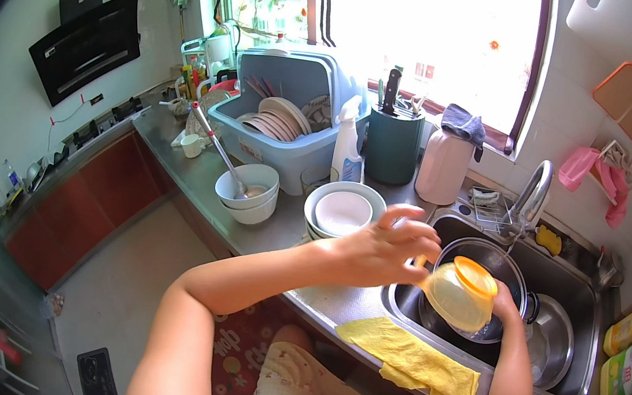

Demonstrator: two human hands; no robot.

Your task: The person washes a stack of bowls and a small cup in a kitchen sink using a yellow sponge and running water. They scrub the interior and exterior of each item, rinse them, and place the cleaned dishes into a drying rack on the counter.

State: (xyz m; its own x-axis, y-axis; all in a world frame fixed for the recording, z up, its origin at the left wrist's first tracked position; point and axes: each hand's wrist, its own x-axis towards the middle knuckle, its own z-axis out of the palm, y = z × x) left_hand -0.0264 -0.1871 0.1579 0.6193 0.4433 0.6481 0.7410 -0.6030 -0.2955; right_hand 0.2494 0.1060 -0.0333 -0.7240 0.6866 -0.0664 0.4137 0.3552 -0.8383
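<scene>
Over the left sink basin [409, 300], my right hand [505, 302] holds a translucent yellow plastic vessel [455, 299] with an orange round top, tilted, from its right side. My left hand [388, 247] is at the vessel's orange left end, thumb below and some fingers raised; blur hides whether it grips. Beneath the vessel sits a round pot [516, 262] with a clear rim and a dark side handle. A thin stream runs from the curved faucet [541, 183] into the pot. To its right lies a steel basin [563, 347].
A yellow cloth [414, 360] drapes over the counter's front edge. Left of the sink stand stacked bowls [376, 197], more bowls [247, 212] with a ladle [217, 147], a blue dish box [280, 150], a spray bottle [348, 141], a knife block [392, 148] and a pink jug [444, 170].
</scene>
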